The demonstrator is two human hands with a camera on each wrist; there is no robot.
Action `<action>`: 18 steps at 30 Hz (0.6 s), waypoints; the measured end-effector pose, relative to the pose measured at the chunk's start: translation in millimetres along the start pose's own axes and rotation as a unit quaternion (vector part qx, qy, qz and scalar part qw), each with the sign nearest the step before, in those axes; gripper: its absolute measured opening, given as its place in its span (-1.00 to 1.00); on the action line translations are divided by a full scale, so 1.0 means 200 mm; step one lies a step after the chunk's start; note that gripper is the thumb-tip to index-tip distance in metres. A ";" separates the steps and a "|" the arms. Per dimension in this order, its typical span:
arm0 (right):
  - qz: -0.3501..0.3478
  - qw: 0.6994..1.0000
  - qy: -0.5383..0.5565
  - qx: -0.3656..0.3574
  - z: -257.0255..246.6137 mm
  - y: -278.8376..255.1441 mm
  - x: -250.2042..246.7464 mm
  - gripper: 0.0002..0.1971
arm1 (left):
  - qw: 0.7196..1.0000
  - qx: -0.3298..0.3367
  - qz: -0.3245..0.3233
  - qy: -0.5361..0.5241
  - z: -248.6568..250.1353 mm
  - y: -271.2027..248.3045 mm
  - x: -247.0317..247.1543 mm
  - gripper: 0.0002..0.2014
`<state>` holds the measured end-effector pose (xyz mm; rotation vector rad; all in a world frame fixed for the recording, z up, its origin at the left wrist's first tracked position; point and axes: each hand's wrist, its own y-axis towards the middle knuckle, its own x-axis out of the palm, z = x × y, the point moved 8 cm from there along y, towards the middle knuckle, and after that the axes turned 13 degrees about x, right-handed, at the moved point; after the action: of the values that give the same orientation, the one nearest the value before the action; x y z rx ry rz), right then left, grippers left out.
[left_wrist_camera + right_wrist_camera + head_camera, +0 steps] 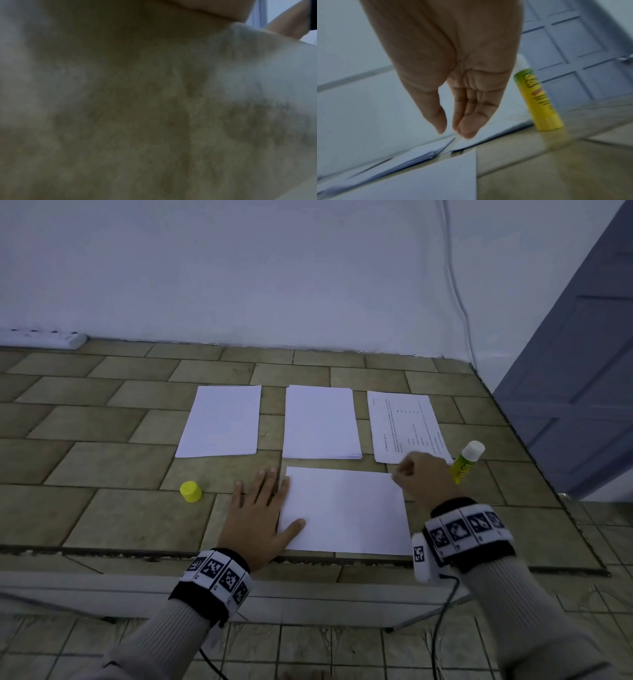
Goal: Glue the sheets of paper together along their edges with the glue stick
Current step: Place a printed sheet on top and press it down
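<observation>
A blank white sheet (pixel 346 511) lies crosswise near the table's front edge. My left hand (pixel 260 508) presses flat on its left edge, fingers spread and straight. My right hand (pixel 416 477) hovers over the sheet's far right corner, fingers loosely curled and holding nothing; in the right wrist view the right hand (pixel 452 128) hangs relaxed above the sheet (pixel 419 180). The yellow glue stick (pixel 466 462) (pixel 539 101) stands upright and uncapped just right of that hand, apart from it. Its yellow cap (pixel 190 491) sits left of my left hand. The left wrist view is a blur of tabletop.
Behind the sheet lie a left paper stack (pixel 221 421), a middle stack (pixel 321 422) and a printed sheet (pixel 402 426). A power strip (pixel 44 338) lies at the back left by the wall. A grey door (pixel 582 371) stands beyond the table's right edge.
</observation>
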<state>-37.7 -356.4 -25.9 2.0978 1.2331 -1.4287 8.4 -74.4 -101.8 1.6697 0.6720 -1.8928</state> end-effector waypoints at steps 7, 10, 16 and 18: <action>-0.008 0.984 -0.158 0.080 -0.02 0.29 0.10 -0.36 | 1.000 0.000 0.012 -0.022 0.00 -0.01 0.00 -0.05; -0.032 0.976 -0.184 0.117 0.01 0.34 0.15 -0.35 | 1.000 0.003 0.019 -0.023 0.00 -0.01 -0.01 -0.04; -0.019 0.974 -0.196 0.109 -0.02 0.37 0.11 -0.57 | 1.000 0.003 0.009 -0.023 0.00 -0.01 -0.01 -0.01; -0.005 0.978 -0.179 0.111 -0.02 0.37 0.09 -0.64 | 1.000 0.002 0.009 -0.027 0.01 -0.01 -0.01 -0.01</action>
<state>24.7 -387.9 -53.8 1.8510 0.9812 -1.9219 6.9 -74.1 -99.6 1.6149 0.6308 -1.9209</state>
